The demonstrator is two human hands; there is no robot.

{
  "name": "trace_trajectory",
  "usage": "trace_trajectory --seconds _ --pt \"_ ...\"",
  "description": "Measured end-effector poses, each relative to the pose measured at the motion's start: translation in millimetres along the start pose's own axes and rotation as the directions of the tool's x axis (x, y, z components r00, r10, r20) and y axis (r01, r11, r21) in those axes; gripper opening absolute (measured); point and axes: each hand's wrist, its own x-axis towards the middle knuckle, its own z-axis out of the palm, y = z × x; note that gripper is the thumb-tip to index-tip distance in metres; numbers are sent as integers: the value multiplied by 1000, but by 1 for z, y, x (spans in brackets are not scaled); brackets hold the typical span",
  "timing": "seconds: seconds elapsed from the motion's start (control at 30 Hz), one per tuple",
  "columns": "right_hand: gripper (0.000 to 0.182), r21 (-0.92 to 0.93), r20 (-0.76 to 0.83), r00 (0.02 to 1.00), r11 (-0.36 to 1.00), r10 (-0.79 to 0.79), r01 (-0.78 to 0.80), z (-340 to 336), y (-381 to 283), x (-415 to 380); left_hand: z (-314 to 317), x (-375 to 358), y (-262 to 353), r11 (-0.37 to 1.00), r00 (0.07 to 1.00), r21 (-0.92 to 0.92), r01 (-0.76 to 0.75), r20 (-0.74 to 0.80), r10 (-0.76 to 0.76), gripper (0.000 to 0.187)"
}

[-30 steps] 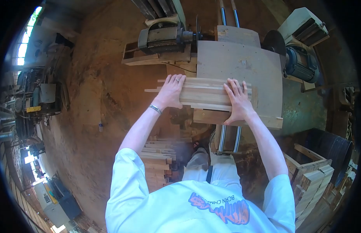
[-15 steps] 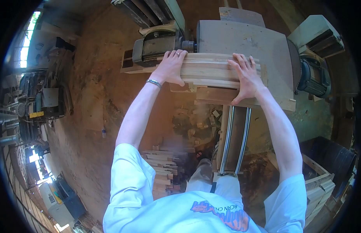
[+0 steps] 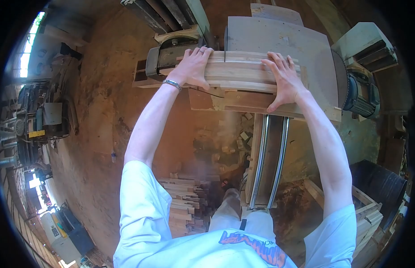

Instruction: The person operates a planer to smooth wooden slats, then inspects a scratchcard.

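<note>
Several pale wooden strips (image 3: 241,71) lie side by side on a wooden sliding carriage (image 3: 250,99) of a sawing machine. My left hand (image 3: 194,68) grips their left end, thumb on the near side and fingers over the far side. Around the right part of the same strips, my right hand (image 3: 285,80) is spread, its thumb down on the carriage's front board. A thin dark saw blade (image 3: 225,49) stands just right of my left hand, at the strips' far edge. The undersides of the strips are hidden.
An electric motor (image 3: 165,60) sits beyond my left hand. Another motor (image 3: 362,91) with a round toothed blade (image 3: 341,80) is at the right of the grey tabletop (image 3: 279,35). Two metal rails (image 3: 260,161) run towards me. Stacked wood pieces (image 3: 185,201) lie on the floor.
Both hands and the strips have moved slightly away from me with the carriage. The left blade now overlaps the strips' far edge. The view has shifted a little too.
</note>
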Motion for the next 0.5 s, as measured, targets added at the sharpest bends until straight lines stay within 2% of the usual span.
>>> trace_trajectory --seconds 0.4,0.5 --pt "151 -21 5 1000 1000 4 -4 -5 17 25 -8 29 -19 1000 999 3 -29 42 29 123" --pt "150 -17 6 1000 1000 4 -4 -5 20 29 -6 34 -23 998 999 25 -50 -13 51 123"
